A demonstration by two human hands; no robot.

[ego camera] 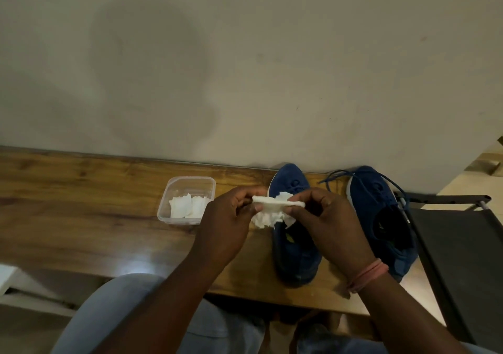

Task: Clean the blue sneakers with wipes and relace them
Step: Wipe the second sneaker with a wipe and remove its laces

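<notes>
Two blue sneakers stand side by side on the wooden table [81,217], toes toward the wall. The left sneaker [296,247] lies partly under my hands. The right sneaker [381,217] has a loose blue lace [337,176] trailing over its toe. A white wipe [269,209] is stretched between my hands above the left sneaker. My left hand [231,217] pinches one end and my right hand [324,217] pinches the other. A pink band circles my right wrist.
A clear plastic tub [187,185] with folded white wipes stands left of my hands. A dark chair [462,244] sits right of the table. The beige wall runs along the table's far edge. My legs show below the near edge.
</notes>
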